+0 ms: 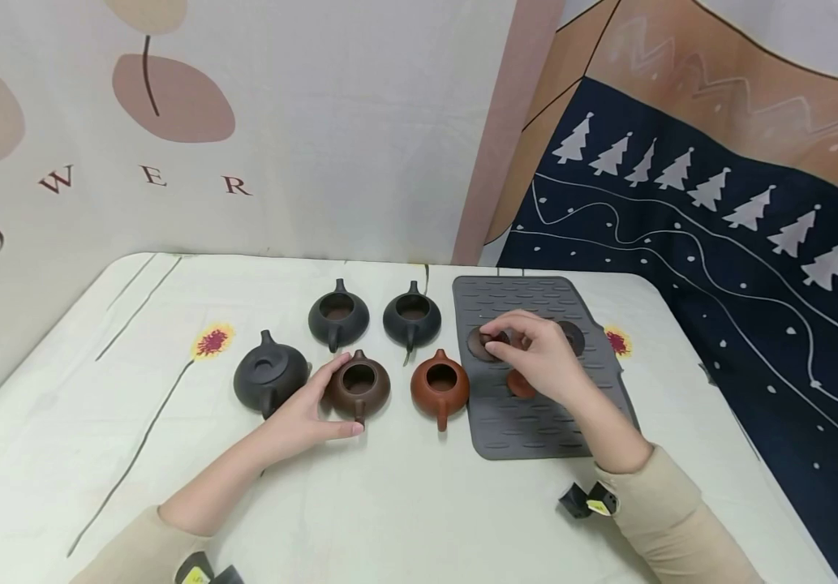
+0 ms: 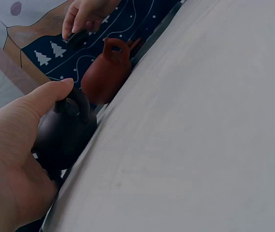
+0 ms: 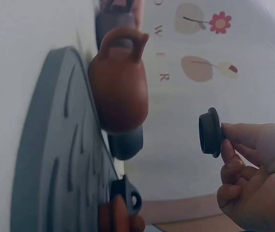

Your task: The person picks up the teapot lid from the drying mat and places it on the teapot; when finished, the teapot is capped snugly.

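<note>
Right hand (image 1: pixel 544 357) pinches the dark lid (image 1: pixel 476 347) from above, over the grey mat (image 1: pixel 495 438), between two and three o'clock from the brown teapot (image 1: pixel 371 397). Left hand (image 1: pixel 300 418), fingers spread wide, spans that pot; best practice, I judge: lid level, pot steady.

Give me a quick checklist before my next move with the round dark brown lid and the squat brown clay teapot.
1. Round dark brown lid secure: ok, the right hand pinches it.
2. Lid clear of the grey ribbed mat: ok, the right wrist view shows a gap.
3. Lid's collar facing down: ok.
4. Squat brown clay teapot steadied, mouth uncovered: ok, the left hand spans its side.
5. Lid above that mouth: not ok, it is over the mat, with the round reddish-orange clay teapot standing between.
6. Lid fits that mouth: cannot tell.
</note>
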Tool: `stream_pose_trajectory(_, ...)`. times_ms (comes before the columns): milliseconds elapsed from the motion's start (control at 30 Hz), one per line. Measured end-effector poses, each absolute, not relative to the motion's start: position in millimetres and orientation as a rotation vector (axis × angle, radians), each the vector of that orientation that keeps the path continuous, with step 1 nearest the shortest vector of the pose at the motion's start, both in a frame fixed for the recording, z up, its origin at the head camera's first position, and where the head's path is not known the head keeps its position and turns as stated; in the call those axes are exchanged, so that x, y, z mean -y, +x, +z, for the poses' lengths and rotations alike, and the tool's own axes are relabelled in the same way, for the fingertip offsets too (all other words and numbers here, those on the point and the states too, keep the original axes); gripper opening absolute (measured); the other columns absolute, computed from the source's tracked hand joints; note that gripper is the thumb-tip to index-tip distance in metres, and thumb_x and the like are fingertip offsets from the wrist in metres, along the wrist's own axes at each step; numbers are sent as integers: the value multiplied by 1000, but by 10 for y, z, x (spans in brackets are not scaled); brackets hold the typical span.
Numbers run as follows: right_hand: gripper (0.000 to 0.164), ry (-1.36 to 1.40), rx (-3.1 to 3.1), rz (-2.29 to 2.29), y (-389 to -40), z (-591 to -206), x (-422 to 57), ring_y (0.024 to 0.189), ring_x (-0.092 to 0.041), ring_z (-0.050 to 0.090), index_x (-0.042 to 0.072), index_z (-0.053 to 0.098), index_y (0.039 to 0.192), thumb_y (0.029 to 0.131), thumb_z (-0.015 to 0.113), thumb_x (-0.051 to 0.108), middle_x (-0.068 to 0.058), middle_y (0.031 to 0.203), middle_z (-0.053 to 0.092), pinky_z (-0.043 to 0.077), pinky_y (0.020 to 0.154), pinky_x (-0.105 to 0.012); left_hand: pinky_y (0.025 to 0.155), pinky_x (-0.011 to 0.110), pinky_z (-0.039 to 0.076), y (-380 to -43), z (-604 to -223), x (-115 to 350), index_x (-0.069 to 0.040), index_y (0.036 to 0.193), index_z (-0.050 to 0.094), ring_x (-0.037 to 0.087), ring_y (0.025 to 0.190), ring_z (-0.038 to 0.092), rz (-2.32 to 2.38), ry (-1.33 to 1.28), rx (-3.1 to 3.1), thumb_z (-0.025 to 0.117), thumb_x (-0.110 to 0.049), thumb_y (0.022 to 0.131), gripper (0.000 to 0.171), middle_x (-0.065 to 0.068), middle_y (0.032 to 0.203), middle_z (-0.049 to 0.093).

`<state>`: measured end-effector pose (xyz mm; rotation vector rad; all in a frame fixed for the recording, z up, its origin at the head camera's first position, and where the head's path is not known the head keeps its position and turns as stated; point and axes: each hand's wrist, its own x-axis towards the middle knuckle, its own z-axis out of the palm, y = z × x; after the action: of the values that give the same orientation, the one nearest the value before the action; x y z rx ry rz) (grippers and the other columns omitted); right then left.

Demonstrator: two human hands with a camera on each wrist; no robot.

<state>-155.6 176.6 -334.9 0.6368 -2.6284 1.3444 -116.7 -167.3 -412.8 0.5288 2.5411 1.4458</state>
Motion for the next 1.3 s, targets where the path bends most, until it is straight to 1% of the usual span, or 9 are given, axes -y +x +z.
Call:
stream_pose_trajectory(367,16,784,2552,1447,-1540,-3306,-1511,66,-19,46,10,74,101,86,70,3,2,97,65,38,55,-28,109,55,21,-1170,-4137,1677,-16,153,21,30,140,21,1452,530,-2538,82,-36,76,100,7,155,24)
stream_pose_trajectory(667,16,870,2533,1475,-1509,-3291,-1294,62,-18,45,10,74,101,86,71,3,3,99,65,38,53,-28,108,56,22,-1159,-4134,1679,-16,153,22,31,140,22,1446,533,-2544,82,-37,76,100,7,155,25)
stream_pose_trajectory(900,16,938,2536,1477,-1496,-3291,-1146,65,-17,44,11,74,101,87,70,5,6,97,64,35,52,-28,108,55,22,-1162,-4133,1675,-16,152,23,30,140,23,1455,534,-2535,82,-37,76,99,7,155,25)
stream_pose_trajectory(1033,16,981,2522,1492,-1502,-3316,-1072,64,-15,45,12,73,101,87,70,6,5,96,64,37,51,-27,108,55,22,-1172,-4140,1675,-17,152,23,29,140,23,1448,528,-2536,82,-37,75,99,7,154,25)
stream_pose_trajectory(1300,15,1045,2510,1470,-1513,-3325,-924,64,-13,43,11,73,101,87,70,7,7,96,63,35,52,-27,108,56,23,-1180,-4146,1675,-14,152,22,30,140,23,1440,536,-2543,82,-38,76,100,8,154,26)
